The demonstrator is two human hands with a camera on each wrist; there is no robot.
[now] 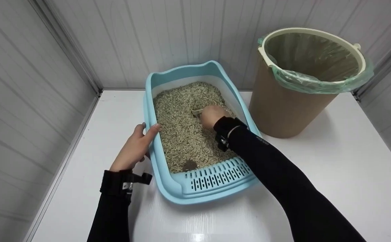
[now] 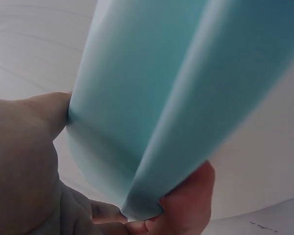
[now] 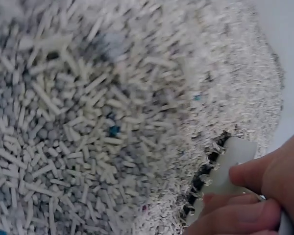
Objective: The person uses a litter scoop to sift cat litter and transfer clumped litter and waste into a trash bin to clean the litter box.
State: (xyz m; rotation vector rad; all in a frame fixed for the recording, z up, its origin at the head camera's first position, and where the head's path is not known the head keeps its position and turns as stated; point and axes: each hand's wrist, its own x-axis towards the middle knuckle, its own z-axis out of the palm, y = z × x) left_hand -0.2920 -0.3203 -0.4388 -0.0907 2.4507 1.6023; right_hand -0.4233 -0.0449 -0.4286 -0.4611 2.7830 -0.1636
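A light blue litter box (image 1: 168, 183) stands on the white table, filled with pale pellet litter (image 1: 182, 134). My left hand (image 1: 133, 148) grips its left rim, thumb on top and fingers beneath; in the left wrist view the left hand (image 2: 29, 161) is curled round the blue edge. Over the litter, my right hand (image 1: 212, 116) holds a whitish litter scoop (image 3: 225, 169) by its handle. The scoop's front is sunk in the pellets, so part of it is hidden. A dark brown clump (image 1: 190, 165) lies near the slotted front step.
To the right of the box stands a brown trash bin (image 1: 283, 111) with a cream ring and a green plastic liner (image 1: 303, 82) folded over its rim. White panel walls (image 1: 141, 37) close in the table (image 1: 343, 161) at the back and sides.
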